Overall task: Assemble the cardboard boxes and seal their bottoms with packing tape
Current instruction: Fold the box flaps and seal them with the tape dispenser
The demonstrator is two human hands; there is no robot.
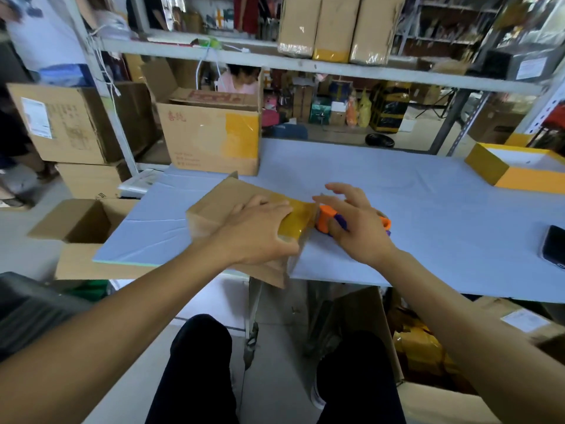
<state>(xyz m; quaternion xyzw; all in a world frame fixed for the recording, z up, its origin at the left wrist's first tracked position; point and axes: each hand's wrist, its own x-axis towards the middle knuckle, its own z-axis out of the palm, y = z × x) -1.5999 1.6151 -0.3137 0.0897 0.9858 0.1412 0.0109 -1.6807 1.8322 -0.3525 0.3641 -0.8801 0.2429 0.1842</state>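
The small cardboard box (232, 209) lies bottom-up at the near edge of the pale blue worktop (397, 185), its near corner overhanging that edge, and a strip of yellowish packing tape (298, 217) already runs across its closed flaps. The left hand (260, 231) presses flat on the box and tape, fingers straight, grasping nothing. Just to its right, the right hand (357, 221) hovers over an orange and purple tape dispenser (328, 223), fingers spread and loose; its grip looks released, though whether the palm touches the tool I cannot tell. The seal on this box looks nearly finished, with the tape perhaps not yet cut and smoothed; an open brown box (82, 221) sits beside the worktop beyond the left hand, so more work likely remains. Beyond both hands the worktop is broad bare room; a large carton (211, 139) stands farther ahead, a yellow tray box (516, 169) far right, and a dark phone (555, 246) at the right edge.
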